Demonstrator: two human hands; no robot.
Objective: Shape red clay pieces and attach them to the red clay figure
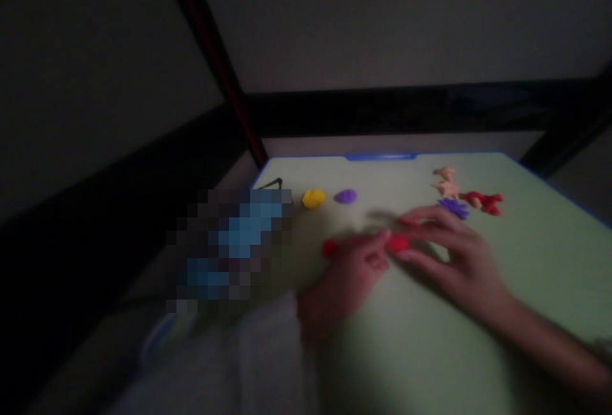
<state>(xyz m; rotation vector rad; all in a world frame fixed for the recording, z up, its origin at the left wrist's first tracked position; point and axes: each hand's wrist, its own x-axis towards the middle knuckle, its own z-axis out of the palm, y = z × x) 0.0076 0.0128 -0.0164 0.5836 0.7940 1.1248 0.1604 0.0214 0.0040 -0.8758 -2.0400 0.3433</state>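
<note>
A small red lump of modelling clay (398, 244) sits between my two hands, low over the pale table. My right hand (454, 255) has its thumb and fingers closed around the lump from the right. From the left, my left hand (351, 278) meets the lump's edge with its fingertips, the other fingers curled in. Beside the left hand's knuckles lies a second red piece of clay (329, 248), partly covered by that hand. The picture is dim and blurred, so the exact finger contact is hard to make out.
Farther back lie a yellow clay piece (313, 198) and a purple one (346, 196). At the right are a peach-coloured figure (446, 184), a spiky purple piece (453, 208) and a red figure (485, 201). A pixelated blue area (248, 224) covers the table's left side.
</note>
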